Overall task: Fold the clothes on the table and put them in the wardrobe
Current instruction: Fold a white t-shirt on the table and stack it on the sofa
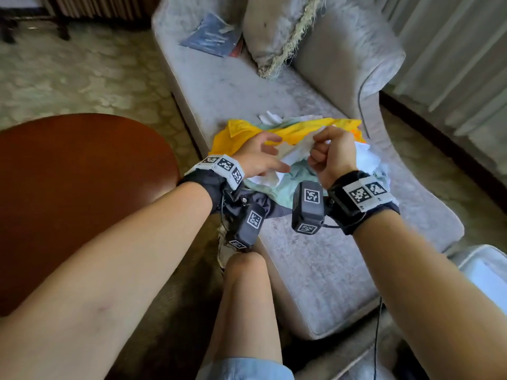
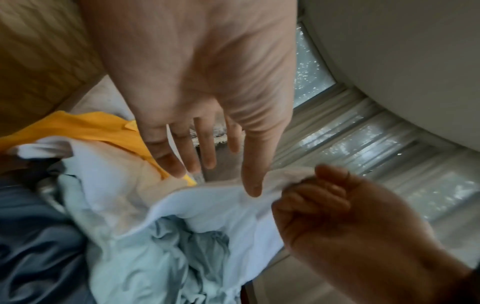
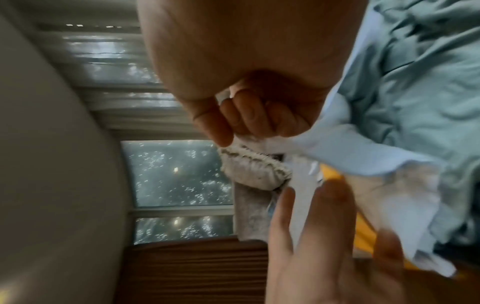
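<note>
A heap of clothes lies on the grey sofa seat (image 1: 315, 270): a yellow garment (image 1: 301, 130), a pale green one (image 1: 288, 190), a dark grey one (image 1: 264, 205) and a white one (image 1: 295, 154) on top. My right hand (image 1: 332, 154) grips a bunched edge of the white garment (image 2: 207, 209) in a fist (image 3: 254, 107) and holds it a little above the pile. My left hand (image 1: 260, 154) hovers just left of it with fingers straight and spread (image 2: 202, 123); its thumb tip touches the white cloth.
A round brown wooden table (image 1: 68, 187) stands to the left of the sofa. A fringed cushion (image 1: 274, 31) and a blue booklet (image 1: 214, 34) lie at the sofa's far end. A white box (image 1: 488, 270) sits at the right. My knee (image 1: 247, 270) is against the sofa front.
</note>
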The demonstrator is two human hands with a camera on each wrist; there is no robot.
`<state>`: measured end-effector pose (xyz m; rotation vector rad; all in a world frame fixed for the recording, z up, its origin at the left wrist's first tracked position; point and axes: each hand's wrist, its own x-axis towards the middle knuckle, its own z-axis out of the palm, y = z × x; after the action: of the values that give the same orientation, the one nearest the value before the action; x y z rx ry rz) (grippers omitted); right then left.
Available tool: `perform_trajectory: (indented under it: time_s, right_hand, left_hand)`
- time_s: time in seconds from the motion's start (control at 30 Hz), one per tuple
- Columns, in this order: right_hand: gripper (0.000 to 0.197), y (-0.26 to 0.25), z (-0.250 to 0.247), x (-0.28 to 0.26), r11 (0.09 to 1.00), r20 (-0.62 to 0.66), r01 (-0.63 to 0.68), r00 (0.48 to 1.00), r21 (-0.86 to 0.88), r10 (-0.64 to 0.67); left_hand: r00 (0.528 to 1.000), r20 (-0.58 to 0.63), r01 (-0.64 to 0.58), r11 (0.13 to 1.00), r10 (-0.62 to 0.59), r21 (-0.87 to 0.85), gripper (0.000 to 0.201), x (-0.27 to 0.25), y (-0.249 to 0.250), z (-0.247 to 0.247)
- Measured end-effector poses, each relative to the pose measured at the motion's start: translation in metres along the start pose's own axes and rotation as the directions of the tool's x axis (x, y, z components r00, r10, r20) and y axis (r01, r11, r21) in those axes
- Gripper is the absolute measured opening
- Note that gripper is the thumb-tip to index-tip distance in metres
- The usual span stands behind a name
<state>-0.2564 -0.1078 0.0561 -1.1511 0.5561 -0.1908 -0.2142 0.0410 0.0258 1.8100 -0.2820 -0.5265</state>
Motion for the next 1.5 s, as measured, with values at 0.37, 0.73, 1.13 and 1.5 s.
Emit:
perform_trajectory:
  time_s: [0.37,0.73,1.13,1.5]
  right_hand:
    - [0.054,-0.035,0.019,-0.075,0.996,0.326,0.053,0.945,-0.069,-0.028]
    - [0.115,0.024,0.035,-0.069,0.606,0.225,0.245,0.968,-0.757,-0.110]
    - [0.035,0.047,0.104,-0.070,0.481,0.188,0.387,0.892,-0.787,-0.410]
    - [0.022,0.011,0.188,-0.125,0.756,0.301,0.526,0.848,-0.388,-0.436]
  left_hand:
    - [0.942,-0.087,-0.302,0.930,0.325,0.209,0.020,-0.049,0.052,-0.023]
    - [0.900,-0.340,-0.277,0.960,0.272,0.034,0.030,-0.073,0.062,-0.102]
    - [0.808,-0.541,-0.396,0.895,0.234,-0.204,0.030,-0.155,0.095,-0.154]
    - [0.927,-0.351,-0.282,0.860,0.131,-0.425,0.094,-0.203,0.053,-0.206]
